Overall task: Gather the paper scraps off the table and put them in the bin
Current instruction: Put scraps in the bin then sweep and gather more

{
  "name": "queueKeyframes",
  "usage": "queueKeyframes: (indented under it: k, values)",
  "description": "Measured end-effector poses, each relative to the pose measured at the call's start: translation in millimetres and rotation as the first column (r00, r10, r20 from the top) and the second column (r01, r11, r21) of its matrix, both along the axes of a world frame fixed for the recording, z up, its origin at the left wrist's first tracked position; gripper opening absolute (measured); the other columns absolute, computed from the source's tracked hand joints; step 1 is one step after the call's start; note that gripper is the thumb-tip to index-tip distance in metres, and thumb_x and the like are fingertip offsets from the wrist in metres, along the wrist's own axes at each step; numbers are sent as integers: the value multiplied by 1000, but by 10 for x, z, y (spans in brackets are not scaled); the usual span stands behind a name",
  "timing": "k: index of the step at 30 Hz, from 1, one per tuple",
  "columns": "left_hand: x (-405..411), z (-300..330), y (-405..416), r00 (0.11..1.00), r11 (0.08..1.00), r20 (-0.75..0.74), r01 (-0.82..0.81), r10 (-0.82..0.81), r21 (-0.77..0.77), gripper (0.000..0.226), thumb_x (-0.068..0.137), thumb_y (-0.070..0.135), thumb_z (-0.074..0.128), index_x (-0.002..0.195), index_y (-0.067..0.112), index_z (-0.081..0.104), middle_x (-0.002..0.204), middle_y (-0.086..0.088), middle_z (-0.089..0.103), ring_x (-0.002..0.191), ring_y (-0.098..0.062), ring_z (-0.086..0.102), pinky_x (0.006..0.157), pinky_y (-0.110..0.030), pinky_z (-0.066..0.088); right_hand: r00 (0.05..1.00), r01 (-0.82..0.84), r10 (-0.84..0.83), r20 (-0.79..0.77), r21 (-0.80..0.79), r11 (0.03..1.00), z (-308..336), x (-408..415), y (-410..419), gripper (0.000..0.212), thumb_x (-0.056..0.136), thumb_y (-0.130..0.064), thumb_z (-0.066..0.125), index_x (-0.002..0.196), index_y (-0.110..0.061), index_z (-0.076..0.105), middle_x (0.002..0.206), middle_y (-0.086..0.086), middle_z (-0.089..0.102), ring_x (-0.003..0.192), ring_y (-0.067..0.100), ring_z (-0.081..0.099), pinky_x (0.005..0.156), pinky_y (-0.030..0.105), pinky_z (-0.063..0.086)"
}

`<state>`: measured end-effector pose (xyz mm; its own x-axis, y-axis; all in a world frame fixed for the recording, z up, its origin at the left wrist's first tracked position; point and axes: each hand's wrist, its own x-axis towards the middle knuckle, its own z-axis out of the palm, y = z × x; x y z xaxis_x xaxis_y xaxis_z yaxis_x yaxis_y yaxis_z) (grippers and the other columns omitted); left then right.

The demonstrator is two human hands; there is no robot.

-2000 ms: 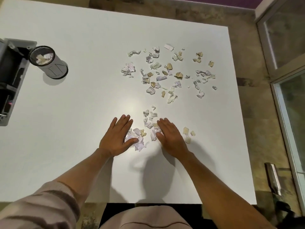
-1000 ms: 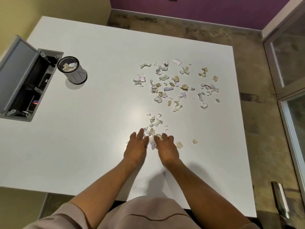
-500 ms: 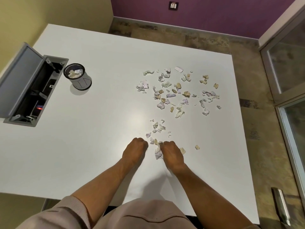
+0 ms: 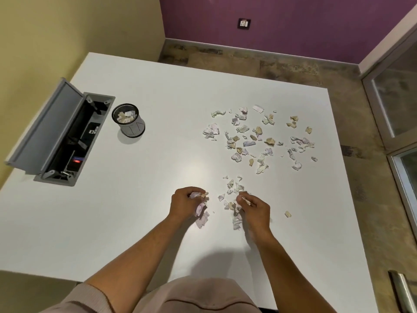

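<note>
On the white table (image 4: 140, 199), my left hand (image 4: 184, 203) grips a bunch of paper scraps, with pink pieces (image 4: 201, 214) sticking out below its fingers. My right hand (image 4: 256, 211) grips another bunch, and some scraps (image 4: 237, 221) hang beside its thumb. A few loose scraps (image 4: 232, 188) lie just beyond both hands. A wide scatter of white, pink and tan scraps (image 4: 255, 138) covers the far right part of the table. The small round grey bin (image 4: 129, 122) stands at the far left with scraps inside.
An open grey cable box (image 4: 61, 132) is set into the table at the left, close to the bin. One tan scrap (image 4: 287, 214) lies alone right of my right hand. The table's right edge borders a stone floor and a glass door (image 4: 397, 105).
Both hands went from flat on the table to curled round the near pile, then lifted apart with scraps in them. The view has tilted up and back.
</note>
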<state>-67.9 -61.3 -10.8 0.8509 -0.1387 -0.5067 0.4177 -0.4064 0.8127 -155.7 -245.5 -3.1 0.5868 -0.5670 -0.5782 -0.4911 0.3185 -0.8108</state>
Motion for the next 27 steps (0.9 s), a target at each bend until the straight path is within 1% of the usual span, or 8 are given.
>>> queueKeyframes:
  k: [3, 5, 8, 10, 14, 18, 23, 27]
  values:
    - [120, 99, 146, 997, 990, -28, -73, 70, -119, 15, 79, -1, 73, 83, 13, 77, 81, -3, 76, 68, -10, 72, 62, -20, 53, 991, 106, -116, 69, 126, 986, 98, 181, 168, 17, 80, -2, 74, 92, -14, 76, 97, 4, 75, 83, 17, 72, 69, 25, 55]
    - [212, 180, 250, 992, 975, -36, -125, 120, -181, 13, 80, -5, 73, 85, 7, 75, 82, -9, 75, 66, -14, 72, 58, -21, 53, 982, 144, -165, 92, 198, 969, 145, 309, 283, 19, 81, -1, 73, 98, -10, 74, 96, 4, 74, 78, 15, 70, 63, 22, 55]
    - [352, 270, 405, 988, 963, -17, -152, 152, -223, 14, 81, -9, 70, 87, 4, 73, 76, -3, 72, 59, -5, 68, 54, -15, 51, 970, 151, -204, 130, 331, 932, 250, 501, 467, 21, 84, 3, 68, 102, -6, 71, 92, 4, 72, 69, 8, 67, 57, 16, 53]
    - [478, 298, 536, 984, 955, -14, -178, 180, -236, 16, 80, -8, 71, 86, 7, 73, 76, 0, 72, 60, -4, 67, 56, -15, 51, 968, 127, -199, 154, 383, 915, 303, 649, 602, 20, 85, 4, 65, 104, -4, 69, 88, 2, 71, 66, 4, 67, 57, 14, 52]
    - [754, 291, 784, 976, 946, 8, -211, 219, -247, 19, 79, -6, 74, 84, 12, 75, 81, -2, 74, 68, -8, 69, 63, -18, 53, 970, 74, -164, 178, 427, 901, 374, 1003, 902, 21, 86, 5, 64, 105, -2, 68, 91, 4, 70, 67, 3, 67, 58, 13, 53]
    - [1035, 323, 971, 952, 916, -4, -295, 305, -273, 19, 79, -5, 74, 88, 12, 74, 84, -2, 74, 74, -11, 69, 73, -26, 57, 966, 14, -139, 220, 488, 872, 415, 1436, 1223, 18, 86, 7, 63, 96, -6, 69, 94, 6, 69, 71, 3, 70, 61, 12, 53]
    - [1495, 438, 1139, 909, 865, 8, -395, 418, -309, 22, 81, -9, 70, 101, 1, 71, 88, -6, 72, 65, -2, 68, 61, -15, 53, 963, -58, -89, 254, 520, 852, 501, 1963, 1521, 18, 87, 6, 62, 98, -6, 68, 96, 6, 69, 74, 3, 70, 64, 12, 52]
    - [1972, 490, 1255, 879, 847, 62, -433, 472, -307, 23, 81, -7, 71, 102, 3, 72, 91, -6, 71, 65, 1, 67, 60, -14, 51, 959, -73, -88, 270, 535, 842, 543, 2278, 1645, 18, 87, 8, 61, 99, -4, 68, 96, 7, 69, 74, 4, 70, 65, 12, 53]
